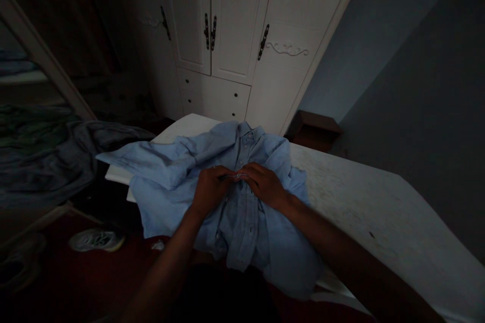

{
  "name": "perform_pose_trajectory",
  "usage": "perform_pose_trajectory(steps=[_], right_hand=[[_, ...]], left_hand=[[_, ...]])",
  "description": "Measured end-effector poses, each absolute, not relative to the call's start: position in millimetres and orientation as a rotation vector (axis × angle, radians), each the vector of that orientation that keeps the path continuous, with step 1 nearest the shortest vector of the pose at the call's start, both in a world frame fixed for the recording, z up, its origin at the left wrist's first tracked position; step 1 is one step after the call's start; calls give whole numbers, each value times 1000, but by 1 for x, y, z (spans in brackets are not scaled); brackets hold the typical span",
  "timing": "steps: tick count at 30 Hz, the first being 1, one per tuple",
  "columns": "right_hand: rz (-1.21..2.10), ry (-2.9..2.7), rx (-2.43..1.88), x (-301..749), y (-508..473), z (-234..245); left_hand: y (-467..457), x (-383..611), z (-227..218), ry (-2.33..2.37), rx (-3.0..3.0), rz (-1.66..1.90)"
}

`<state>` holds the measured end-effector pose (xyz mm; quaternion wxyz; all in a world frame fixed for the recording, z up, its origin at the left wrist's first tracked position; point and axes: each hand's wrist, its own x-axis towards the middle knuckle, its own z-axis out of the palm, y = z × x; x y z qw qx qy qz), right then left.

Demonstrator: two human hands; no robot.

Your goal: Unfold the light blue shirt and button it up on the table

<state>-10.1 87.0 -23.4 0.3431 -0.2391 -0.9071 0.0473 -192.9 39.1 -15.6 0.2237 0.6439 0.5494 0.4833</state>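
Observation:
A light blue button-up shirt point(162, 161) lies spread on a white table, its collar pointing away from me and its lower hem hanging over the near edge. Buttons show fastened near the collar, while the placket below my hands hangs loose with buttonholes visible. My left hand point(213, 187) pinches the front edge of the shirt at mid-chest. From the other side, my right hand point(265, 184) grips the same spot, fingertips meeting those of the left. The button between the fingertips is too small to make out clearly.
The white table point(352, 196) extends to the right, with a small dark mark on it. Behind stands a white wardrobe point(235, 19). A brown wooden box-like piece point(318, 123) is by the wall. At left are heaped clothes point(45, 161) and a shoe point(96, 240) on the red floor.

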Motion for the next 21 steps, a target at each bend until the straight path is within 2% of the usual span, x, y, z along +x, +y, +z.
perform_pose_trajectory(steps=[15, 21], right_hand=[[324, -2132, -740, -6, 86, -17], [752, -1768, -959, 5, 97, -10]], left_hand=[[41, -196, -17, 1492, 1673, 1338], [42, -191, -13, 1630, 1952, 1091]])
